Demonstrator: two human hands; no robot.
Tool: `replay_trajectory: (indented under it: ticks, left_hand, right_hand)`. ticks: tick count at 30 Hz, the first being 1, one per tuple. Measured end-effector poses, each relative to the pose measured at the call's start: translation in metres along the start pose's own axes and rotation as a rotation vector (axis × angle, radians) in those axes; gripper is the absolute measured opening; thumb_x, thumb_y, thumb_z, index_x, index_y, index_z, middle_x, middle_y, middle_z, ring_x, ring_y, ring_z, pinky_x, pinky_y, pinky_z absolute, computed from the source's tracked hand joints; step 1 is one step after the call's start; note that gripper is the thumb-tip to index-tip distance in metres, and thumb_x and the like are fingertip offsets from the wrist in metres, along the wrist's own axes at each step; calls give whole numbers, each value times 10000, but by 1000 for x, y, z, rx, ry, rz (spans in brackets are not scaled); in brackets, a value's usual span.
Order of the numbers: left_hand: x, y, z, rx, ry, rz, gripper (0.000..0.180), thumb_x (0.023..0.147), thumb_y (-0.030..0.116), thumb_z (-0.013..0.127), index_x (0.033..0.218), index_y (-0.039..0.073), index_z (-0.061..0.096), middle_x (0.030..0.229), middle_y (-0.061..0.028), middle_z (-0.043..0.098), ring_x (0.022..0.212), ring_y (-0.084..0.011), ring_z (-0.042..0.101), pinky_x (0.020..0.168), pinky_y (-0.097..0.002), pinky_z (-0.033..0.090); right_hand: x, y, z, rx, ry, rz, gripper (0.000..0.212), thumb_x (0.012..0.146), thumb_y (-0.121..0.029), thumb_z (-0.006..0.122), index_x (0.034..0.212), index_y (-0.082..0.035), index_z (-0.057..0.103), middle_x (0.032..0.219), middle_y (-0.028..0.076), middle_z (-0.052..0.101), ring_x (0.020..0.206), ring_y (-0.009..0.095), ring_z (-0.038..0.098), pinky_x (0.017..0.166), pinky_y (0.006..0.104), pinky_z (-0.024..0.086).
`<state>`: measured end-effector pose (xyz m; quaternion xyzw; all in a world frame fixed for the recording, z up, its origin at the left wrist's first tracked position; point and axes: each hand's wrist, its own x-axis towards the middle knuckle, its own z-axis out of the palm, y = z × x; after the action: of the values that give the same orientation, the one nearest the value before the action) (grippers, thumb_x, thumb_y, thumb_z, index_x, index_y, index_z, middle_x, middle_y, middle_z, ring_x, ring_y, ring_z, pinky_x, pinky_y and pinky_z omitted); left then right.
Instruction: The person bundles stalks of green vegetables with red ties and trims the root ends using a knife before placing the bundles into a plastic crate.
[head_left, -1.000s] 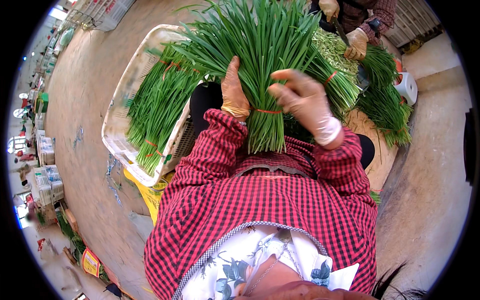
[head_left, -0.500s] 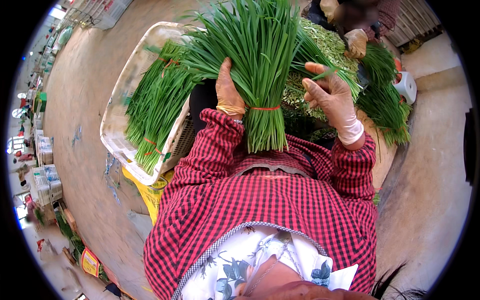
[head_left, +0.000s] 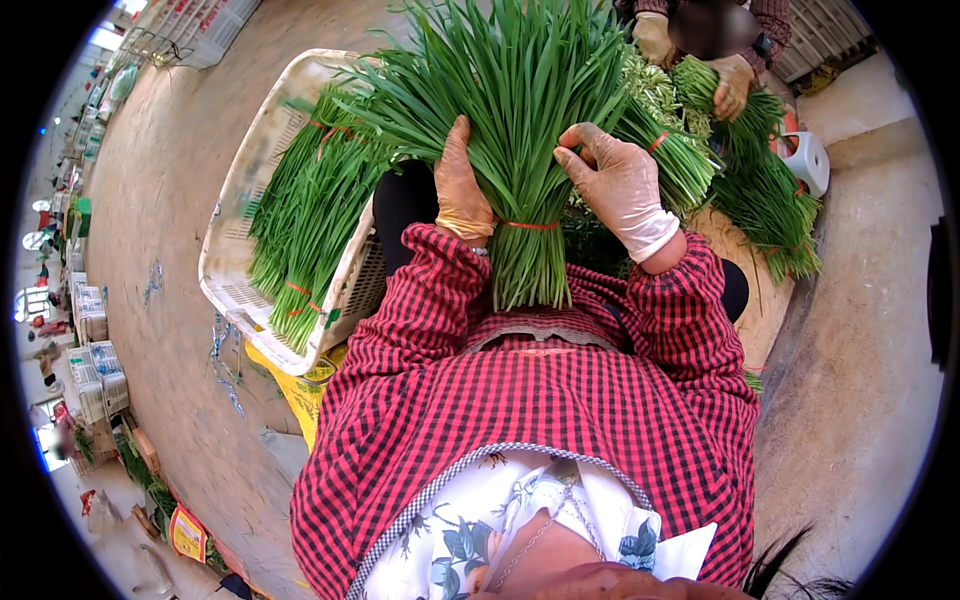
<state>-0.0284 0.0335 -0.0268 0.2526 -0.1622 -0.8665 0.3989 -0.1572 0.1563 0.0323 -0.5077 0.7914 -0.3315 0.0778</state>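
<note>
A large bundle of garlic chives point(head_left: 520, 130) stands upright in front of my chest, leaves fanned out at the top. A red band point(head_left: 530, 225) circles its lower stems. My left hand point(head_left: 460, 190), in a thin glove, grips the bundle's left side; its fingers are hidden behind the leaves. On the right side, my gloved right hand point(head_left: 620, 185) pinches at the edge leaves with thumb and forefinger. The other right fingers are curled in.
To the left, a white plastic crate point(head_left: 225, 240) holds banded chive bundles point(head_left: 320, 210). Another banded bundle point(head_left: 675, 165) lies right of my hand. Across from me, a co-worker's gloved hand point(head_left: 735, 85) is on greens. A white stool point(head_left: 805, 160) and more chives point(head_left: 770, 215) are at right.
My right hand has moved left, from beside the bundle to its edge leaves. A banded bundle now shows more clearly at right. The co-worker's hands have shifted.
</note>
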Motion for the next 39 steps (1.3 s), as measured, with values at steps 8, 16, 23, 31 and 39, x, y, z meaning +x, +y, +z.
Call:
replay_trajectory:
  ticks: [8, 16, 23, 31, 39]
  left_hand:
    - [1, -3, -4, -2, 17, 1, 426, 954, 338, 617, 1237, 20, 596, 1163, -92, 670, 992, -249, 671, 891, -403, 560]
    - [11, 2, -10, -38, 56, 20, 397, 969, 329, 577, 1229, 31, 606, 1169, -92, 673, 995, -252, 672, 906, -403, 554]
    - [12, 0, -9, -40, 57, -64, 430, 1024, 348, 454, 1291, 32, 574, 1253, -138, 647, 1105, -299, 639, 1005, -445, 498]
    - [-10, 23, -42, 836, -96, -13, 493, 1013, 347, 526, 1379, 19, 482, 1318, -91, 582, 1144, -175, 592, 945, -303, 473]
    - [-32, 5, -72, 1055, -165, 380, 235, 902, 130, 733, 1075, 25, 613, 936, -5, 641, 795, -72, 593, 737, -218, 495]
  right_hand:
    - [3, 28, -5, 476, 78, 135, 122, 926, -191, 682, 952, -88, 623, 628, 24, 599, 552, 122, 599, 510, 293, 456]
    - [-1, 56, -32, 438, 148, 177, 235, 942, -238, 686, 1056, -37, 639, 804, 7, 651, 716, 87, 576, 663, 247, 472]
    - [-44, 42, 33, 1064, -583, 359, 809, 843, -516, 740, 1369, 40, 478, 1275, 116, 589, 1166, 183, 545, 1040, 332, 410]
    - [-42, 43, 57, 981, -312, 425, 674, 835, -404, 752, 1311, 23, 536, 1175, 126, 652, 1061, 200, 616, 952, 337, 481]
    - [-43, 28, 58, 584, -433, 369, 920, 710, -642, 755, 1306, 24, 536, 1213, 228, 641, 1149, 344, 612, 998, 374, 456]
